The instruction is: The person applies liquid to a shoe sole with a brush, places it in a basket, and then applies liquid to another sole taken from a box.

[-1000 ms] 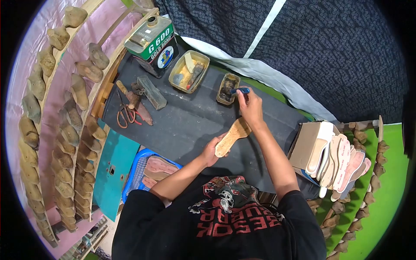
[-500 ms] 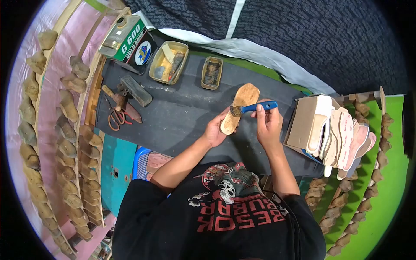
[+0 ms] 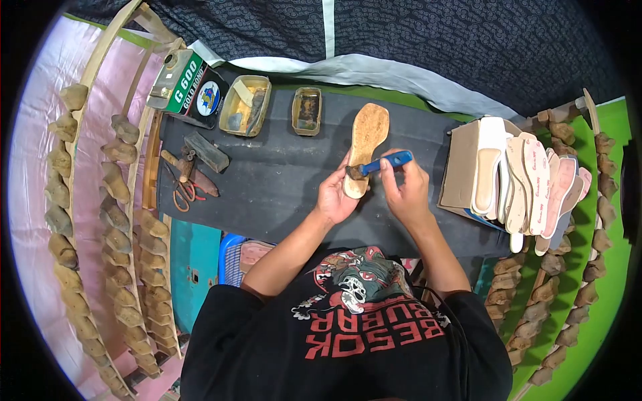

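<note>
My left hand (image 3: 336,200) is closed around the heel end of a tan shoe insole (image 3: 370,127), whose wider end points away from me. Pinched in my right hand (image 3: 408,190) is a brush with a blue handle (image 3: 386,164). Its dark bristles (image 3: 356,172) lie against the insole near the heel. Past the insole stands a small container (image 3: 307,110) with dark residue inside. A larger tub (image 3: 247,105) beside it holds a pale flat piece and other tools.
A green and black can (image 3: 189,90) stands at the back left. Nearer lie a grey block (image 3: 206,151), scissors (image 3: 180,194) and a hammer-like tool (image 3: 185,163). On the right, a cardboard box (image 3: 461,160) holds several insoles (image 3: 518,184). Racks of shoe lasts (image 3: 114,180) flank the table.
The brush has moved down the insole, closer to the heel. The insole has turned a little more upright. My whole view has shifted slightly.
</note>
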A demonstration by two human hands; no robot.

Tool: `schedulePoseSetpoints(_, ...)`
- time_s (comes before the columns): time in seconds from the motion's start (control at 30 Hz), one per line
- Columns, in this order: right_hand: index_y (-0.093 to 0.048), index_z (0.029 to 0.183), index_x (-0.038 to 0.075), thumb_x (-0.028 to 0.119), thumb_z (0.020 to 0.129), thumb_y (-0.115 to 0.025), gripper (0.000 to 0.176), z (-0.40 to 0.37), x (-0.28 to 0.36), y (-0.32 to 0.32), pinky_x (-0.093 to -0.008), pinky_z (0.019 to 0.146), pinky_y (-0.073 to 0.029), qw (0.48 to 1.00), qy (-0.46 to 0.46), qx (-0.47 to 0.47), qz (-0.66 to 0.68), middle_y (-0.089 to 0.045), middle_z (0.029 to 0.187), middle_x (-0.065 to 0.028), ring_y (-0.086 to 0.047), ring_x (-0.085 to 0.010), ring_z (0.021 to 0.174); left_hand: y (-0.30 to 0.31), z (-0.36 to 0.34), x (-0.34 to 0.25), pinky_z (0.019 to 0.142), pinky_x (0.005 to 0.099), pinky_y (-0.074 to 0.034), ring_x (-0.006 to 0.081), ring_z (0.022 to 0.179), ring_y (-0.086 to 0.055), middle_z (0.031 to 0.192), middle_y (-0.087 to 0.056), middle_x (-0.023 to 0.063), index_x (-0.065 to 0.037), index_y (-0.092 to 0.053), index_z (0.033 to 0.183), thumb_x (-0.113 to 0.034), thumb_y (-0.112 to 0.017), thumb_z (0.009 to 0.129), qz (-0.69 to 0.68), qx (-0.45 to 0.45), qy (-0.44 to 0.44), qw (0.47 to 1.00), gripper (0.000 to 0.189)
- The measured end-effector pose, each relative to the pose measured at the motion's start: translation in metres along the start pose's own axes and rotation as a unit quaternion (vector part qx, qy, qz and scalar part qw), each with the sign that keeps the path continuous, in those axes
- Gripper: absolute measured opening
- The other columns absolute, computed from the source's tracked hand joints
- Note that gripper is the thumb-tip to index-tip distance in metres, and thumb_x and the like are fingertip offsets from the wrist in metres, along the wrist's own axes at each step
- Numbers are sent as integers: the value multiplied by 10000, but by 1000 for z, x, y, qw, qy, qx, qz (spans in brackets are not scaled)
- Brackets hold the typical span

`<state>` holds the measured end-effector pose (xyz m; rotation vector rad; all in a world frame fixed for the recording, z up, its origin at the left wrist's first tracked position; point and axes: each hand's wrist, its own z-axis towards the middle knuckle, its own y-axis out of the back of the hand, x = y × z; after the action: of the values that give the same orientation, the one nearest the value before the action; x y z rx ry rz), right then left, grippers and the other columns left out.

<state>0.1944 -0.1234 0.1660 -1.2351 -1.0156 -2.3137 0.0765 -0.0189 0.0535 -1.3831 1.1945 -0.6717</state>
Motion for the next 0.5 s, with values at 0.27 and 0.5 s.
schedulePoseSetpoints(0.27, -621, 1035, -18, 22, 931, -692, 132, -15, 24, 16, -396, 699, -558, 996, 81, 33, -21, -691, 919, -172, -708, -332, 773, 8, 10, 4, 1109, 397, -461, 211, 1302, -586, 1472, -581, 46, -144, -409, 1573, -199, -431, 1048, -63, 39, -6, 997, 528)
schedulePoseSetpoints(0.5, -623, 1034, -25, 21, 928, -700, 139, -10, 14, 28, -380, 688, -557, 998, 52, 2, -18, -690, 930, -165, -698, -307, 757, -29, 13, 22, 1139, 391, -421, 209, 1328, -567, 1477, -578, 45, -133, -385, 1590, -191, -428, 1035, -84, -7, -16, 996, 559)
